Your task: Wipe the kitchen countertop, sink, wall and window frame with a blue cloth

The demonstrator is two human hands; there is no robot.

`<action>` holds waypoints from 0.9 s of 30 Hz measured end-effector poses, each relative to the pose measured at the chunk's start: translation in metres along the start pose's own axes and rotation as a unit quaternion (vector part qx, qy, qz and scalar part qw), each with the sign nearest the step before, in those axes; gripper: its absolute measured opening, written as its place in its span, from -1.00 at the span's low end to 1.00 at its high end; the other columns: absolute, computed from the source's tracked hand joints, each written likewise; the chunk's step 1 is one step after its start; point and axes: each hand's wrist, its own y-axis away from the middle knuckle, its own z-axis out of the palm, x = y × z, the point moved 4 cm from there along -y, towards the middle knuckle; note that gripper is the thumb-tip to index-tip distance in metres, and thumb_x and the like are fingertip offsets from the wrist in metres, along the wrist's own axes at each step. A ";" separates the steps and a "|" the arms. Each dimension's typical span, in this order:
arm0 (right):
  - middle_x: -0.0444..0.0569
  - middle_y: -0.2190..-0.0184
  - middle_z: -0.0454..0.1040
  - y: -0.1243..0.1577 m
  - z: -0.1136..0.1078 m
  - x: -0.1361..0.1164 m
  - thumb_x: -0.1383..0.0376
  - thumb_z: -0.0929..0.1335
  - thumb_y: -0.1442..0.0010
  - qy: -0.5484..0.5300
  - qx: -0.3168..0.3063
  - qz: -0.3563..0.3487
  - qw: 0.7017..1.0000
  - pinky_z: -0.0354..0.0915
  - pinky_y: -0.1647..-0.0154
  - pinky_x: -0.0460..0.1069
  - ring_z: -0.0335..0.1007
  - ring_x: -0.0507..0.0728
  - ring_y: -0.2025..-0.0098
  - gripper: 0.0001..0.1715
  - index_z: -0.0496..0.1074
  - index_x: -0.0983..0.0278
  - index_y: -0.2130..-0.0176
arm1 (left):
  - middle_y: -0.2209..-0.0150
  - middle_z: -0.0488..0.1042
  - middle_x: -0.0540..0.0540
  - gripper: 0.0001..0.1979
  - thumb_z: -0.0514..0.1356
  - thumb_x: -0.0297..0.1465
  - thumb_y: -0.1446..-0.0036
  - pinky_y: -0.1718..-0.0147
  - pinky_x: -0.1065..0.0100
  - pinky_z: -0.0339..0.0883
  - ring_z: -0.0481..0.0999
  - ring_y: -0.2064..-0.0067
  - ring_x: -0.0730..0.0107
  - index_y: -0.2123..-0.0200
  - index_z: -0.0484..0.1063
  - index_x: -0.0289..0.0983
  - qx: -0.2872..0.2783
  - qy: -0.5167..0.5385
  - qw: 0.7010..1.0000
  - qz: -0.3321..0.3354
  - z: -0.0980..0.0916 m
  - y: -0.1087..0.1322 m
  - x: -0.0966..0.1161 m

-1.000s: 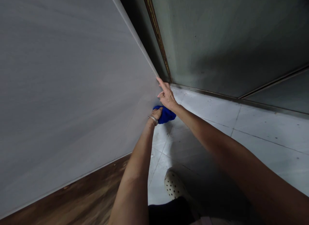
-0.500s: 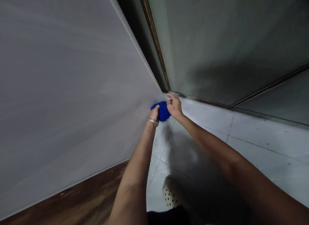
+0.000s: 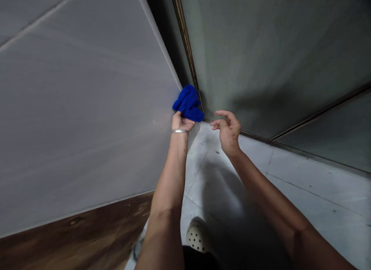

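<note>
A crumpled blue cloth (image 3: 189, 103) rests in my left hand (image 3: 182, 122), whose thumb presses its lower edge. The cloth is up against the end of the pale wall panel (image 3: 101, 107), close to the corner by the dark gap. A silver bracelet (image 3: 180, 131) circles my left wrist. To the right, my right hand (image 3: 228, 130) hovers above the floor with its fingers apart and half curled, nothing in them. It is clear of the cloth.
A grey-green panel wall (image 3: 275, 49) with a brown trim strip (image 3: 185, 38) rises ahead. White floor tiles (image 3: 301, 177) lie below. A brown wood-patterned surface (image 3: 75, 231) borders the lower left. My perforated clog (image 3: 197, 237) stands on the tiles.
My left hand has moved up with the cloth, towards the end of the pale panel. My right hand has come away from the cloth to the right, and its fingers have spread.
</note>
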 end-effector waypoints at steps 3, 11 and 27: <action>-0.03 0.10 0.60 0.003 0.003 -0.012 0.27 0.26 -0.18 -0.050 -0.014 -0.002 0.999 0.43 0.35 -0.06 0.50 0.01 0.36 -0.73 0.48 0.19 0.15 | 0.27 0.63 -0.11 -0.70 0.04 -0.44 -0.44 0.23 0.49 0.51 0.64 0.19 0.40 0.07 0.60 -0.25 -0.006 0.047 0.999 0.019 0.003 0.012 0.017; -0.10 0.28 0.59 0.007 0.005 -0.013 0.15 0.37 -0.21 -0.134 -0.042 0.035 0.990 0.33 0.45 -0.13 0.44 -0.04 0.43 -0.81 0.51 0.21 0.29 | 0.61 0.18 0.10 -0.60 0.17 -0.49 -0.33 0.59 0.50 0.21 0.16 0.62 0.60 0.56 0.13 -0.21 -0.075 0.102 0.989 0.073 0.006 0.032 0.053; -0.12 0.35 0.59 0.012 0.015 -0.004 0.22 0.32 -0.18 -0.171 -0.034 0.122 0.977 0.28 0.47 -0.14 0.39 -0.06 0.48 -0.82 0.49 0.23 0.34 | 0.25 0.63 0.09 -0.51 -0.14 -0.01 -0.44 0.09 0.48 0.30 0.47 0.00 0.57 0.29 0.42 -0.14 -0.114 -0.134 0.832 0.527 0.013 0.182 0.148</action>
